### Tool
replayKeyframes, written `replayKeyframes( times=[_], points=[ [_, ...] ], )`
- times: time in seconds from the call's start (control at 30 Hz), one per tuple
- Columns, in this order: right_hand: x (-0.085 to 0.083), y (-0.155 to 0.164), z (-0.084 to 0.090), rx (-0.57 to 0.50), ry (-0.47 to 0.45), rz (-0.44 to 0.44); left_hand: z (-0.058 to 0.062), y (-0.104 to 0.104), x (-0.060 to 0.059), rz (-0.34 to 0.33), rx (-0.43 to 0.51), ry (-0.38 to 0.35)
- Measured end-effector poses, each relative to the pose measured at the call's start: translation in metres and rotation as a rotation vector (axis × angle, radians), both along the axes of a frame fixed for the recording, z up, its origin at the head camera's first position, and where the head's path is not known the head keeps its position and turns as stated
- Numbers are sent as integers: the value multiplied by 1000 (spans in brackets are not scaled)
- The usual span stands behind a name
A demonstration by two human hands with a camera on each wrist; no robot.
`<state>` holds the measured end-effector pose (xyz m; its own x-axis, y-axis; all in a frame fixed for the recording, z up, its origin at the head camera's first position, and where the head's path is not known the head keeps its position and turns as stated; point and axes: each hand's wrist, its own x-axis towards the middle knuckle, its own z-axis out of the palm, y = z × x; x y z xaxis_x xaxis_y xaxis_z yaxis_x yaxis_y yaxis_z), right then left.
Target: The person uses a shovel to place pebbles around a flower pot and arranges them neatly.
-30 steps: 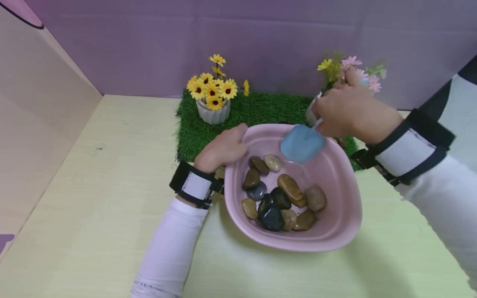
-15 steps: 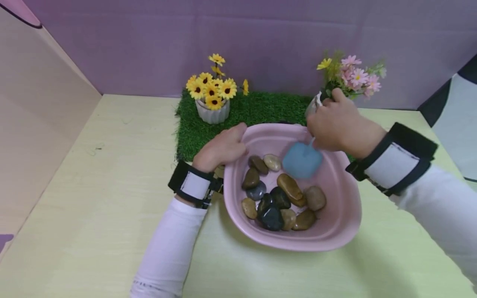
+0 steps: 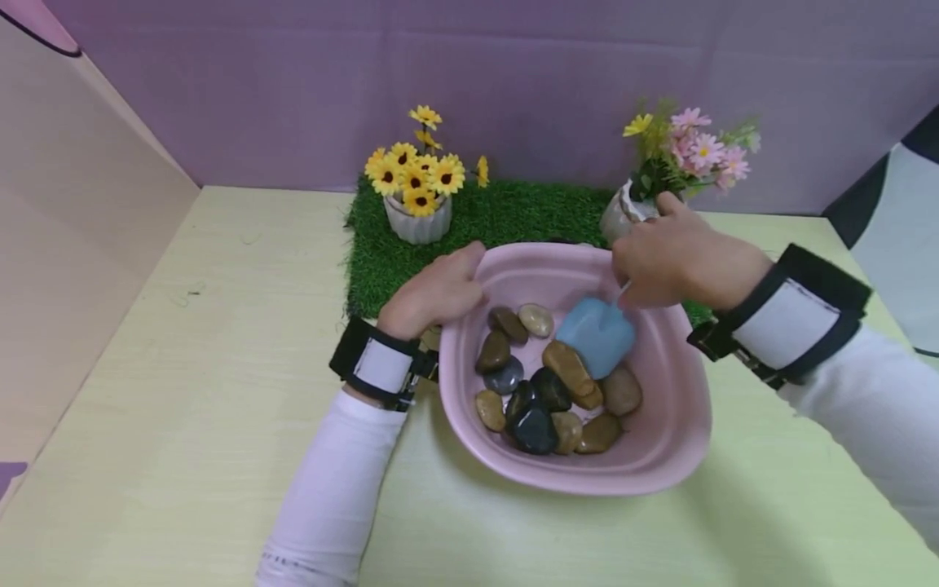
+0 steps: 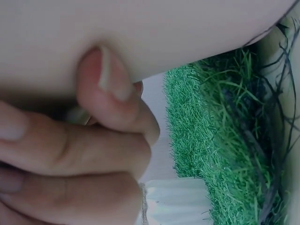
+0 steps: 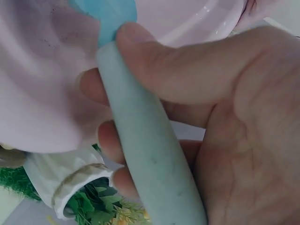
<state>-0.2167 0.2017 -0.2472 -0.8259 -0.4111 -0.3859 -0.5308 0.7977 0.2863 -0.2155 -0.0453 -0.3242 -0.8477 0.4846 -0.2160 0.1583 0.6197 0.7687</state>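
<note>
the blue scoop [image 3: 596, 334] has come down into the pink basin [image 3: 660, 469] and its blade now rests against the pebbles [image 3: 552, 390], touching the tan one at the top of the heap; a second ago it hung higher, near the far rim. that puts the blade where it can dig under the stones, so the scooping looks about to start rather than done. the right hand [image 3: 678, 257] has dropped with it, fingers [image 5: 154, 75] and thumb wrapped round the pale handle [image 5: 145, 154], just in front of the pot of pink flowers [image 3: 663, 167]. the left hand [image 3: 433, 293] has not shifted: it clamps the basin's near-left rim, thumb [image 4: 112, 93] pressed on the wall. beyond that hand the sunflower pot [image 3: 418, 196] stands on the grass mat [image 3: 513, 216], and all of it sits on the pale counter [image 3: 183, 391].
</note>
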Motion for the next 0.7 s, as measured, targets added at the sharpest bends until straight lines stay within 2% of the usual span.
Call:
replayKeyframes(
  times=[0.17,0.4,0.7],
  points=[
    [1,2,-4,-12,-8,42,1,0,0,-2,-11,-8],
    [1,4,-9,-42,40,125,2,0,0,1,-10,1],
    [3,5,-15,-51,33,139,2,1,2,8,-49,1]
  ],
)
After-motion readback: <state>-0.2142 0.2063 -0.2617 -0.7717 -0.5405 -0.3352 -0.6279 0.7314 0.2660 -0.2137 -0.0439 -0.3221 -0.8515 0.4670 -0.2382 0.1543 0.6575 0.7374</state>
